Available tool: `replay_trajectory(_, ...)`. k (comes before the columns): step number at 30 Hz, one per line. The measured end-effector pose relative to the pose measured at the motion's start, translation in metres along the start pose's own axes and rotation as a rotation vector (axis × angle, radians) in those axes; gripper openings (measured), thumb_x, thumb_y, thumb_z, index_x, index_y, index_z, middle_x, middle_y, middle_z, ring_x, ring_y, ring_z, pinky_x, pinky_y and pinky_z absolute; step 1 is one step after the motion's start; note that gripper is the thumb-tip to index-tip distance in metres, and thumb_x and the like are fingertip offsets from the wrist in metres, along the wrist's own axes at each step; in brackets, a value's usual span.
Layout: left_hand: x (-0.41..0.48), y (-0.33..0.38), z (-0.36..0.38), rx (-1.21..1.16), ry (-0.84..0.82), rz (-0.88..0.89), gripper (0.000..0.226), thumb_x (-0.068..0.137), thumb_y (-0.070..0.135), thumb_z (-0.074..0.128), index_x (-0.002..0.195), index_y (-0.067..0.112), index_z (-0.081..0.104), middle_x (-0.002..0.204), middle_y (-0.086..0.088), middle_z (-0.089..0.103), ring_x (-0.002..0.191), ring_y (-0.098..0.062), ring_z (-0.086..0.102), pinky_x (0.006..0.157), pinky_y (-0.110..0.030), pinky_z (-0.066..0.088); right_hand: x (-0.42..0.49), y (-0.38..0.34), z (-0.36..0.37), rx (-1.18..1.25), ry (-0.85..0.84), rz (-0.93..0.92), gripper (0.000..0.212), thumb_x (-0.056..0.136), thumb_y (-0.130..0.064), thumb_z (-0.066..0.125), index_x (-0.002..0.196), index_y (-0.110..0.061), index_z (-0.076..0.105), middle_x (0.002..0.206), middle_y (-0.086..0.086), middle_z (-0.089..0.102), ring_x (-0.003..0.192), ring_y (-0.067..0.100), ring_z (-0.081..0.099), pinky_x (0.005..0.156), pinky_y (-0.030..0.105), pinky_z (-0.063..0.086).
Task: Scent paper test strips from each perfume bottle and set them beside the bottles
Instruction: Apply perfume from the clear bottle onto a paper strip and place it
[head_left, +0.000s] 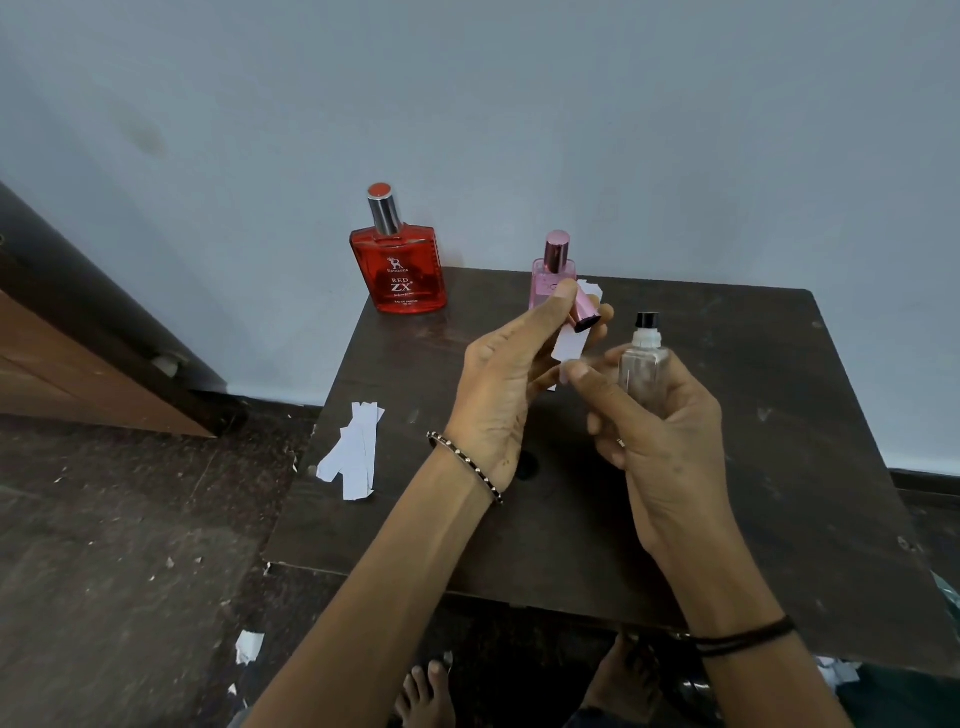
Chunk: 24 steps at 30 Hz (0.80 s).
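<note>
My right hand (670, 441) holds the clear perfume bottle (642, 371) above the tabletop (779, 467) middle. My left hand (506, 384) pinches a paper strip (571, 345) and pink cap (584, 312). The cap could slip and fall.

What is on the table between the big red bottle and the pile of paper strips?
Nothing: the head view shows bare dark table between the red bottle and the paper strips.
</note>
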<state>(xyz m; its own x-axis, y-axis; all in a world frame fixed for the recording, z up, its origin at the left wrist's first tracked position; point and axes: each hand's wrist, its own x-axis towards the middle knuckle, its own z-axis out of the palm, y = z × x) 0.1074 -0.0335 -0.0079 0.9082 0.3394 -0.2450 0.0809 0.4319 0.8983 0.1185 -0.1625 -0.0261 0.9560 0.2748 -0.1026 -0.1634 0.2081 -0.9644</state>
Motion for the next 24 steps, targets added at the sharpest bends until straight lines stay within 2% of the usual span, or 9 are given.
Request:
replay_trajectory(2, -0.001, 0.003, -0.002, -0.030, -0.051, -0.007, 0.037, 0.096, 0.034, 0.061, 0.120, 0.007, 0.071, 0.116, -0.015, 0.075, 0.112, -0.026, 0.070, 0.099, -0.042, 0.053, 0.002, -0.001, -0.005, -0.009, -0.004, 0.013, 0.020, 0.078, -0.026, 0.085, 0.092, -0.028, 0.071, 0.079, 0.006, 0.068, 0.054, 0.005, 0.057, 0.044, 0.014, 0.045)
replay_trajectory(4, -0.001, 0.006, -0.005, -0.039, -0.090, -0.013, 0.037, 0.097, 0.032, 0.060, 0.119, 0.005, 0.071, 0.116, -0.017, 0.074, 0.109, -0.026, 0.072, 0.094, -0.040, 0.056, 0.003, -0.003, -0.010, -0.026, -0.029, 0.028, 0.020, 0.079, -0.024, 0.085, 0.094, -0.025, 0.072, 0.075, 0.002, 0.066, 0.051, 0.004, 0.054, 0.042, 0.015, 0.043)
replay_trajectory(6, -0.001, 0.007, -0.009, -0.035, -0.127, -0.005, 0.035, 0.098, 0.029, 0.059, 0.117, 0.003, 0.072, 0.114, -0.018, 0.075, 0.101, -0.026, 0.074, 0.088, -0.039, 0.059, 0.003, -0.005, -0.014, -0.044, -0.052, 0.041, 0.026, 0.074, -0.029, 0.086, 0.096, -0.023, 0.073, 0.074, 0.001, 0.066, 0.049, 0.003, 0.052, 0.041, 0.014, 0.041)
replay_trajectory(9, -0.001, 0.007, -0.016, -0.004, -0.152, 0.014, 0.029, 0.097, 0.029, 0.062, 0.108, 0.005, 0.076, 0.108, -0.017, 0.077, 0.095, -0.025, 0.076, 0.080, -0.033, 0.061, 0.003, -0.007, -0.020, -0.078, -0.054, 0.051, 0.025, 0.069, -0.035, 0.087, 0.089, -0.030, 0.074, 0.071, -0.002, 0.066, 0.049, 0.003, 0.053, 0.042, 0.013, 0.042)
replay_trajectory(11, -0.001, 0.007, -0.018, 0.022, -0.147, 0.021, 0.028, 0.095, 0.031, 0.064, 0.104, 0.008, 0.078, 0.108, -0.016, 0.077, 0.098, -0.026, 0.075, 0.081, -0.032, 0.061, 0.000, -0.008, -0.024, -0.100, -0.058, 0.043, 0.020, 0.073, -0.032, 0.086, 0.090, -0.029, 0.074, 0.071, -0.002, 0.066, 0.050, 0.004, 0.052, 0.043, 0.014, 0.042)
replay_trajectory(13, -0.001, 0.006, -0.019, 0.036, -0.129, 0.027, 0.027, 0.095, 0.032, 0.065, 0.103, 0.010, 0.079, 0.109, -0.015, 0.077, 0.102, -0.026, 0.074, 0.090, -0.038, 0.060, -0.001, -0.012, -0.025, -0.095, -0.064, 0.040, 0.022, 0.079, -0.033, 0.081, 0.097, -0.024, 0.073, 0.077, -0.001, 0.071, 0.052, 0.006, 0.051, 0.042, 0.016, 0.041)
replay_trajectory(16, 0.001, 0.006, -0.018, 0.039, -0.078, 0.047, 0.027, 0.094, 0.032, 0.066, 0.103, 0.011, 0.079, 0.109, -0.013, 0.078, 0.103, -0.025, 0.074, 0.092, -0.037, 0.059, 0.003, -0.018, -0.022, -0.030, -0.078, 0.106, 0.033, 0.096, -0.038, 0.057, 0.115, -0.013, 0.069, 0.083, 0.001, 0.076, 0.050, 0.009, 0.051, 0.041, 0.023, 0.038)
replay_trajectory(19, 0.001, 0.008, -0.016, 0.035, -0.028, 0.068, 0.031, 0.094, 0.031, 0.066, 0.109, 0.005, 0.077, 0.108, -0.014, 0.077, 0.104, -0.027, 0.074, 0.081, -0.028, 0.059, 0.004, -0.022, -0.021, 0.077, -0.115, 0.192, 0.044, 0.104, -0.036, 0.040, 0.126, -0.007, 0.065, 0.083, 0.005, 0.073, 0.056, 0.014, 0.053, 0.052, 0.033, 0.038)
replay_trajectory(24, 0.003, 0.008, -0.018, 0.070, 0.023, 0.074, 0.029, 0.092, 0.037, 0.068, 0.103, 0.013, 0.080, 0.107, -0.009, 0.079, 0.107, -0.026, 0.073, 0.087, -0.031, 0.056, -0.001, -0.018, -0.023, 0.077, -0.185, 0.127, 0.038, 0.094, -0.037, 0.055, 0.118, -0.014, 0.072, 0.095, 0.003, 0.077, 0.073, 0.013, 0.064, 0.069, 0.028, 0.055)
